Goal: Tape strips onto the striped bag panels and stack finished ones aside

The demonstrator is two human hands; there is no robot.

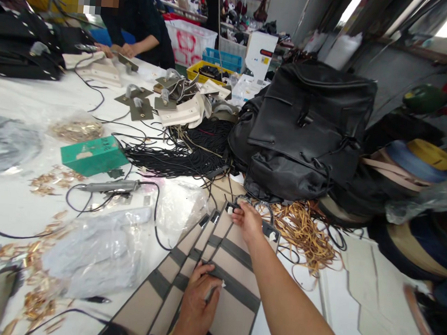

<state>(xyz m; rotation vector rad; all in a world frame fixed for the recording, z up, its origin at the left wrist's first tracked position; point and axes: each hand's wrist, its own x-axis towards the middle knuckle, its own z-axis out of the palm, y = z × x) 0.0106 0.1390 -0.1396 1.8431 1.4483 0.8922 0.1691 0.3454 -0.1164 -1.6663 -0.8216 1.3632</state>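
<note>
Several flat beige panels with dark grey bands (pixel 233 287) lie fanned and overlapping on the white table in front of me. My left hand (pixel 199 300) rests low on them, its fingers curled around a small whitish piece that is too small to name. Further up, my right hand (pixel 247 220) has its fingers pinched at the panels' top edge, by a small white tab and a dark loop; what they grip is partly hidden. Another white tab (pixel 273 236) sits on the panel's top right corner.
A black leather backpack (pixel 307 127) stands behind the panels. Black cords (pixel 182 149), a green box (pixel 93 154) and a soldering-iron-like tool (pixel 109 186) lie left, brown laces (pixel 307 236) right. Strap rolls (pixel 420 167) stand far right. Across the table a person (pixel 142 21) handles pieces.
</note>
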